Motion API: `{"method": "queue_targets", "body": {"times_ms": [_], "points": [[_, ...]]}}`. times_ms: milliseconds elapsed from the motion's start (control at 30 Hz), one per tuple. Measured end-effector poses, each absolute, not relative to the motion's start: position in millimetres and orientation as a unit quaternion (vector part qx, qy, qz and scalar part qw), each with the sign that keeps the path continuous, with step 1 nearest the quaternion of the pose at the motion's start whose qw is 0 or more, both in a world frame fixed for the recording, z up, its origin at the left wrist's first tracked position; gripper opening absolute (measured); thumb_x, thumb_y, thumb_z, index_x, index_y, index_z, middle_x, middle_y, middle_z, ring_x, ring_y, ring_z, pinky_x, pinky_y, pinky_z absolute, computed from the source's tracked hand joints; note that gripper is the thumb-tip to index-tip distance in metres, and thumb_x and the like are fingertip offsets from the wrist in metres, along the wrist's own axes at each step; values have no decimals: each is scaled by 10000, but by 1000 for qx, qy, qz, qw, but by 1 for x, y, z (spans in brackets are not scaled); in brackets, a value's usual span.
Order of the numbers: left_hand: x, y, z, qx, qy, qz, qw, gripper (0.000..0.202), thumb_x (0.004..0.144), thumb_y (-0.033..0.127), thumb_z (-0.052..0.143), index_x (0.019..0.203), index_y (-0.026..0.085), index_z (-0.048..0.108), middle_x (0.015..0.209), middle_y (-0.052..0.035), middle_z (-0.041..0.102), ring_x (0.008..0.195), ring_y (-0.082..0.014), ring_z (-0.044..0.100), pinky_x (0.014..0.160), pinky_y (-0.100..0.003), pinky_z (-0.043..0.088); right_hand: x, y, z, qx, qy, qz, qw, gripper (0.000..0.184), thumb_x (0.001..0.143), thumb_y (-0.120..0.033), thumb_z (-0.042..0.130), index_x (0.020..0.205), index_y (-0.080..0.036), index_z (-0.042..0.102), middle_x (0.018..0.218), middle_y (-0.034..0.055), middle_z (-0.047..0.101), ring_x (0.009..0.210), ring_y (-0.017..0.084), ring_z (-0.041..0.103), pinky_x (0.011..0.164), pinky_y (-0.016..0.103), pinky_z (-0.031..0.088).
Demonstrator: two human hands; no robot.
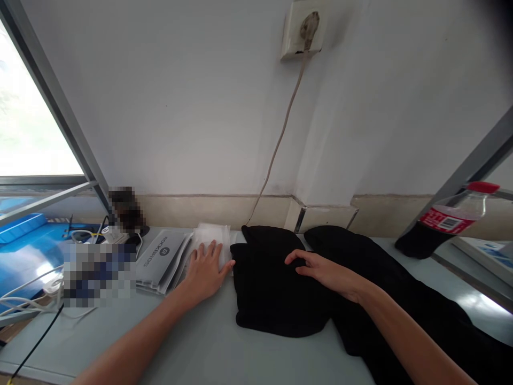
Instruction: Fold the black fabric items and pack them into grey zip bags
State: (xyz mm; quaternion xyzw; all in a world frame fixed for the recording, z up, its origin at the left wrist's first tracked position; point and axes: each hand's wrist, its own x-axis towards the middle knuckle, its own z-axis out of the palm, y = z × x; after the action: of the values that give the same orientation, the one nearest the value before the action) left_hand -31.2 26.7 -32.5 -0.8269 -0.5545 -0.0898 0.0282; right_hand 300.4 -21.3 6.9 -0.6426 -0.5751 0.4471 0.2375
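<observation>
My left hand lies palm down with its fingers spread on a stack of clear plastic bags. Just left of it are several grey printed packages marked ROCKBROS. My right hand is over a folded piece of black fabric, its thumb and index finger bent and apart, with nothing visible between them. Whether its fingertips touch the cloth is hard to tell. More black fabric stretches beneath my right forearm toward the lower right.
A cola bottle with a red cap stands at the right, near a grey metal frame. Cables and a blue tray are at the left. A cord runs down the wall from a socket.
</observation>
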Motion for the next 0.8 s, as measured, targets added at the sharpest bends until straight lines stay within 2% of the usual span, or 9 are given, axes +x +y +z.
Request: {"method": "queue_targets", "body": {"times_ms": [67, 167, 267, 400, 533, 633, 700, 800], "points": [[-30, 25, -31, -827, -553, -88, 53, 668, 1059, 620, 263, 1509, 169, 464, 1585, -149, 454, 1428, -449, 408, 1081, -608, 418, 300, -20, 5, -651, -585, 427, 227, 287, 868, -317, 596, 1127, -314, 719, 1092, 34, 757, 980, 267, 676, 834, 361, 537], [-28, 22, -29, -824, -555, -81, 83, 603, 1067, 591, 277, 1435, 189, 535, 1520, -157, 513, 1317, -435, 508, 956, -582, 491, 301, -19, 6, -676, -577, 406, 213, 401, 911, -242, 464, 1254, -323, 656, 1150, 39, 749, 972, 262, 694, 829, 357, 545], [-27, 21, -29, -823, -554, -81, 100, 565, 1066, 584, 294, 1365, 200, 581, 1453, -164, 556, 1230, -414, 561, 881, -545, 514, 301, -19, 6, -682, -569, 407, 212, 503, 957, -249, 413, 1443, -332, 514, 1336, 60, 694, 1156, 286, 671, 960, 384, 529], [-28, 24, -30, -829, -542, -100, 96, 497, 1071, 541, 343, 1324, 188, 584, 1412, -155, 576, 1252, -380, 551, 970, -527, 479, 306, -19, 4, -675, -600, 384, 191, 645, 980, -389, 516, 1592, -313, 327, 1631, 88, 443, 1476, 316, 427, 1190, 435, 360], [-29, 26, -31, -833, -537, -99, 85, 484, 1076, 503, 348, 1357, 167, 554, 1453, -165, 545, 1305, -371, 514, 1081, -544, 401, 314, -24, 6, -638, -628, 407, 182, 913, 901, -415, 672, 1658, -339, 169, 1738, 44, 217, 1572, 305, 248, 1258, 455, 251], [-29, 27, -33, -834, -536, -102, 75, 499, 1073, 502, 335, 1374, 163, 545, 1478, -179, 523, 1318, -385, 500, 1099, -565, 374, 306, -28, 16, -611, -637, 434, 179, 1091, 816, -402, 768, 1668, -363, 87, 1754, 9, 89, 1582, 319, 207, 1259, 451, 261], [-30, 27, -34, -835, -535, -111, 70, 499, 1071, 502, 331, 1374, 170, 548, 1483, -180, 519, 1322, -394, 494, 1103, -581, 366, 300, -30, 31, -592, -655, 433, 181, 1141, 771, -371, 794, 1665, -372, 85, 1753, -7, 59, 1585, 317, 199, 1263, 447, 248], [-31, 28, -36, -835, -534, -116, 69, 489, 1066, 497, 342, 1367, 175, 555, 1476, -183, 525, 1325, -401, 489, 1097, -586, 369, 308, -36, 63, -577, -690, 386, 205, 1183, 709, -363, 831, 1664, -345, 131, 1749, -7, 116, 1597, 301, 142, 1286, 468, 130]]}}
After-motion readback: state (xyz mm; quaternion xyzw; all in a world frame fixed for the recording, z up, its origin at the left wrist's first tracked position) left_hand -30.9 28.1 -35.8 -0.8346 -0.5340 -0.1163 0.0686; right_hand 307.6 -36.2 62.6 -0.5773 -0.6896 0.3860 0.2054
